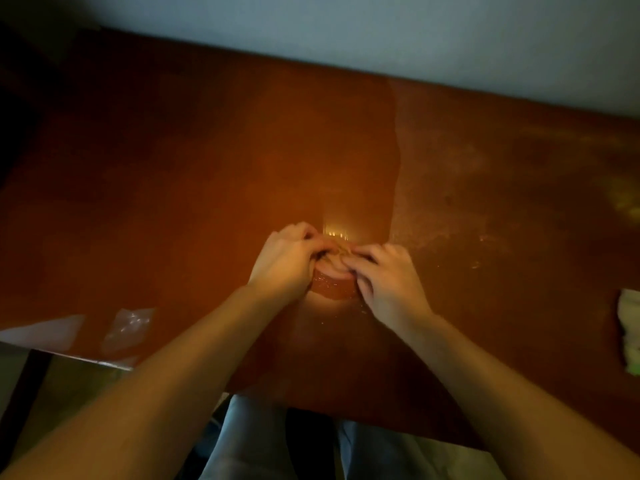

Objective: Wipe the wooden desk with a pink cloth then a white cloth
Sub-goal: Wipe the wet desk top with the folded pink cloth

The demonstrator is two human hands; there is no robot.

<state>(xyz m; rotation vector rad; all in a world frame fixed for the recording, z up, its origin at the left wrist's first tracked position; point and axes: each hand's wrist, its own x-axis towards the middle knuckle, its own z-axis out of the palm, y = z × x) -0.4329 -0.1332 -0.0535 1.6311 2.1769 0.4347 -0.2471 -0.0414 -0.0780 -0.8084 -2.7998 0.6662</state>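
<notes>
I observe a reddish-brown wooden desk [173,168] seen from above, its far edge set against a pale grey wall [381,29]. Lighting is dim.

Left hand [284,261]: positioned near the middle of the desk, somewhat toward the front edge. Fingers are curled inward, and the fingertips pinch the left side of a small bunched pink cloth [334,271].

Right hand [388,278]: just beside the left hand, opposite it. Fingers are likewise curled, with the fingertips pinching the right side of the pink cloth. The fingertips of the two hands nearly meet over it.

Pink cloth: held between both hands, at or just above the desk surface; I cannot tell whether it rests on the wood. Its lower part looks glossy, and I cannot tell why.

White cloth: a crumpled white cloth with a greenish tint [630,327] lies at the right edge of the desk, well apart from the hands and partly cut off by the frame.

Other items: a crinkled clear plastic wrapper [128,327] lies near the front left corner. A small bright reflection [336,233] shows on the wood just beyond the hands. The right half of the surface [485,185] appears duller and streaked. Grey trousers [249,441] show below the front edge.
</notes>
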